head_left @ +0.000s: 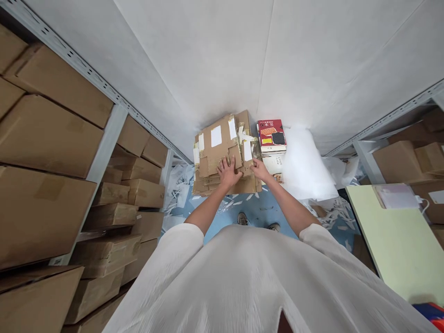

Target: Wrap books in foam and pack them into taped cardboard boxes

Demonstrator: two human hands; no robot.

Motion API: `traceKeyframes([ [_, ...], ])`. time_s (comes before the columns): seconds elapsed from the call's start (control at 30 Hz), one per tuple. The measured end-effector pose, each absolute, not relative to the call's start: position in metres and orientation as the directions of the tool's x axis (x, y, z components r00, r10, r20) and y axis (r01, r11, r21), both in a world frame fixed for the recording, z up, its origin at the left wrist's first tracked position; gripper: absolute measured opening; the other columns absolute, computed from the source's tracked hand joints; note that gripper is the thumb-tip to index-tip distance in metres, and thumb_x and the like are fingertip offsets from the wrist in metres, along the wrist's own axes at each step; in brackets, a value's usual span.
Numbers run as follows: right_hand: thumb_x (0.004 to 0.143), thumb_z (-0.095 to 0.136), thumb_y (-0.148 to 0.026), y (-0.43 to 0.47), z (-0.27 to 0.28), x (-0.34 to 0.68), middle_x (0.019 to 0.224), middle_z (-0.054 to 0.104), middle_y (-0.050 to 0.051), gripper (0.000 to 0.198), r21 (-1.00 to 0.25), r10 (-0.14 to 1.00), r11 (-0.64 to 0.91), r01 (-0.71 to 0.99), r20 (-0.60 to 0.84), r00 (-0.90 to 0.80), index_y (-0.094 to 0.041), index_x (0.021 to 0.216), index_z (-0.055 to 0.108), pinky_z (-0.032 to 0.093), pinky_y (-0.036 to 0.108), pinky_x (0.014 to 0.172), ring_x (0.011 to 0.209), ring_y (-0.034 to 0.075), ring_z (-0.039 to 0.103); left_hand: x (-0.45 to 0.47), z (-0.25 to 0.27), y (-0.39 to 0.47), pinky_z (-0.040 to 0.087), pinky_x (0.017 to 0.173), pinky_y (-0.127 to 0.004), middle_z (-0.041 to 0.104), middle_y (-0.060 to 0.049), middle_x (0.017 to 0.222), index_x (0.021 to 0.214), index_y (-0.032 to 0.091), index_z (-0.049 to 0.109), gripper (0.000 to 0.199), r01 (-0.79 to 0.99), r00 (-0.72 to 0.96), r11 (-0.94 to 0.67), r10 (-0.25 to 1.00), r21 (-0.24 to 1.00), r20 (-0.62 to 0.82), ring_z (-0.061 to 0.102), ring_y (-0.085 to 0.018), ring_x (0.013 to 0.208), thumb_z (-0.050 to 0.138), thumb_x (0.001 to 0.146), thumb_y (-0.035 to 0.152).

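Note:
A pile of flattened cardboard pieces [222,155] with white labels and yellowish tape lies in front of me against the wall. My left hand [229,175] rests on the near edge of the top piece, its fingers spread. At the right side of the pile, my right hand [260,169] pinches the edge of a lower cardboard piece [245,175] by a torn white label [247,150]. Just beyond that hand stands a stack of books, a red-covered book [272,134] on top. A pale book [274,165] lies nearer me, partly covered by my forearm.
White foam sheeting [303,162] spreads right of the books. Paper scraps [180,185] litter the blue floor [256,206]. Shelves of cardboard boxes [45,138] line the left, with more boxes [398,162] at right. A pale green tabletop [398,236] juts in at lower right.

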State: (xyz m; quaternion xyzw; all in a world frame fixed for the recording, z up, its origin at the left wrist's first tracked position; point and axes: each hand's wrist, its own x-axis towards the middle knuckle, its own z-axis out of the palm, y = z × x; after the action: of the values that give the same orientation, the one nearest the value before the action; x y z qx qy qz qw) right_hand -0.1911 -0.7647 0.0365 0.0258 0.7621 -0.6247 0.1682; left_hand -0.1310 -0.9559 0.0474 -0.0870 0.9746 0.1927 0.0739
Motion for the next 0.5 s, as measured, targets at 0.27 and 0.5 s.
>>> traceKeyframes([
  [0.27, 0.075, 0.068, -0.043, -0.748, 0.043, -0.210, 0.102, 0.083, 0.005, 0.038, -0.985, -0.291, 0.154, 0.081, -0.123, -0.949, -0.026, 0.108, 0.074, 0.062, 0.047, 0.102, 0.103, 0.031, 0.075, -0.135, 0.058, -0.957, 0.019, 0.140, -0.076, 0.014, -0.016, 0.196, 0.189, 0.031, 0.016, 0.112, -0.213, -0.970, 0.929, -0.165, 0.301, -0.178, 0.013, -0.048, 0.180, 0.071, 0.094, 0.053],
  [0.5, 0.074, 0.061, -0.050, -0.711, 0.047, -0.219, 0.109, 0.082, 0.007, 0.039, -0.964, -0.077, 0.248, 0.093, -0.115, -0.990, -0.028, 0.104, 0.068, 0.059, 0.050, 0.106, 0.110, 0.032, 0.073, -0.117, 0.044, -0.960, 0.015, 0.140, -0.077, 0.012, -0.021, 0.195, 0.190, 0.024, 0.012, 0.121, -0.176, -0.976, 0.952, -0.135, 0.250, -0.172, 0.011, -0.051, 0.179, 0.076, 0.090, 0.052],
])
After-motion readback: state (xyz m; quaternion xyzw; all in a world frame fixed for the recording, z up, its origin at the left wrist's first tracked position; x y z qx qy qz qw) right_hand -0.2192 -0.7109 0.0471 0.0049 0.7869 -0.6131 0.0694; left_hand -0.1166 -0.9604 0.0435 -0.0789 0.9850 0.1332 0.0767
